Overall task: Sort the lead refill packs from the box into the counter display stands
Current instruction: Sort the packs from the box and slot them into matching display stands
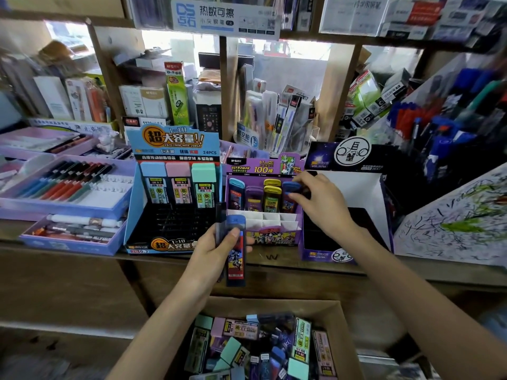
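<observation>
My left hand (216,250) grips a blue-capped lead refill pack (236,259) and a darker pack behind it, upright in front of the counter edge. My right hand (319,200) pinches another blue-capped pack (289,196) at the right end of the back row of the purple display stand (271,234), beside yellow, purple and light-blue packs. The blue display stand (137,212) to its left holds three packs with blue, pink and green caps. A dark purple stand (323,253) sits to the right. The cardboard box (340,325) below holds several mixed packs.
Purple trays of pens (63,185) lie on the counter at the left. A scribbled test sheet (452,223) leans at the right below racks of markers. Shelves behind are crowded with stationery boxes. The wooden counter edge (274,259) runs between the stands and the box.
</observation>
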Motion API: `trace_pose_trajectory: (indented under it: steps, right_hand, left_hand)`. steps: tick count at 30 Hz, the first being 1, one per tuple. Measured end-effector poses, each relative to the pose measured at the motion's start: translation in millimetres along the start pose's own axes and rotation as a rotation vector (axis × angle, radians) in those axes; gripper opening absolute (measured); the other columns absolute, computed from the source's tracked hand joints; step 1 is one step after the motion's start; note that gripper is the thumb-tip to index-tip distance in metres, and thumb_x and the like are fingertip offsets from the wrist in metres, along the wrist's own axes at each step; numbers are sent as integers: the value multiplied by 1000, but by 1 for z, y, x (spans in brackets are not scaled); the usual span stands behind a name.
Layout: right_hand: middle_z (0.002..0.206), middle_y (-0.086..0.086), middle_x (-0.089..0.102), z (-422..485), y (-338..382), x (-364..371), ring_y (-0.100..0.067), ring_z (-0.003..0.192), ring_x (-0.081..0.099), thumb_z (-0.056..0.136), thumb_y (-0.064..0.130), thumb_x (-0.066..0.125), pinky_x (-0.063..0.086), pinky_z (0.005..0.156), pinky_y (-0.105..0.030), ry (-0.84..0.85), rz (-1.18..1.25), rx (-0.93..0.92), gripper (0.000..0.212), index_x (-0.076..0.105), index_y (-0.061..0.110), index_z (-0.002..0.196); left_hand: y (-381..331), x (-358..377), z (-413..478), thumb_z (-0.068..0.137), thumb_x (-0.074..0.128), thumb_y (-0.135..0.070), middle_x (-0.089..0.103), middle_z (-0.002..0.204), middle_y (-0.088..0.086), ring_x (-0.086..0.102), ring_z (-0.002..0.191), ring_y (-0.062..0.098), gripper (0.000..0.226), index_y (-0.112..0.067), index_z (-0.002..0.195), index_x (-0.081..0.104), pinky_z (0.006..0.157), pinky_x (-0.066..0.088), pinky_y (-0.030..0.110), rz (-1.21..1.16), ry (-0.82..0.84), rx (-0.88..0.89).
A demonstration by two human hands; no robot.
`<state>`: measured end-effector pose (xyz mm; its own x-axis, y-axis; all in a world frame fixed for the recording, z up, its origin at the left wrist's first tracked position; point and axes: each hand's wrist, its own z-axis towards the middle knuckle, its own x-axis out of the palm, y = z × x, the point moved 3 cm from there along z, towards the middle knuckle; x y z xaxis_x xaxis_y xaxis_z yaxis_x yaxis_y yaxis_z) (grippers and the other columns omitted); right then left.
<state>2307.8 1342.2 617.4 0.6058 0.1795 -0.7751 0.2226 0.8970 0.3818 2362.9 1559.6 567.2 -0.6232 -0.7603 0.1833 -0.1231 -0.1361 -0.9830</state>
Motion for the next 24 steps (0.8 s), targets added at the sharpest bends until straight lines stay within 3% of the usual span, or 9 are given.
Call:
trace_pose_trajectory:
  steps: [3,6,8,10,13,15,19,24]
  right_hand:
    - [94,-1,59,-3,2,5,-20,93,46,84,26,67,32,69,-27,11,-129,-104,22,60,16,102]
    - [108,-3,54,-8,3,7,-21,103,43,86,26,65,34,82,-27,80,-162,-118,31,58,12,113]
    - [113,-2,49,-15,7,1,-16,108,42,87,24,64,36,86,-25,48,-77,-86,36,55,13,120]
    - [109,3,49,-24,16,-10,-8,102,44,89,22,62,37,83,-17,-23,83,-58,27,57,15,115]
    - [93,13,54,-41,38,-16,2,85,51,89,28,60,39,73,-9,87,358,15,12,62,21,99]
    - [91,12,60,-49,50,-10,0,81,57,89,33,59,44,69,-13,230,448,87,16,64,22,99]
    - [86,-7,62,-60,56,0,-7,59,63,88,15,63,52,55,-22,320,727,241,5,62,14,93]
    - [81,-1,63,-53,42,-13,-17,76,63,85,11,66,55,73,-37,230,717,278,13,61,21,80]
  left_hand:
    - [0,3,1,96,47,-17,75,86,0,71,80,12,14,-19,105,58,64,54,19,3,2,-2]
    - [0,7,0,96,47,-17,75,85,-1,71,78,10,14,-19,105,58,62,53,18,-6,15,1]
    - [0,10,0,96,46,-16,75,86,-1,71,78,10,15,-19,105,58,62,53,17,-7,29,6]
    - [-2,14,1,97,46,-16,75,85,-1,70,78,10,15,-18,105,58,64,54,18,7,40,16]
    - [-2,23,2,96,46,-15,74,83,1,70,78,11,15,-19,104,58,70,56,20,38,59,40]
    - [-3,30,2,96,47,-14,73,83,1,70,78,12,15,-20,102,59,70,55,21,69,85,66]
    - [0,37,1,95,47,-15,73,89,4,69,84,16,16,-17,104,60,75,56,23,86,131,69]
    - [6,28,2,97,44,-23,71,98,0,68,92,10,18,-21,106,59,74,54,19,113,102,-8]
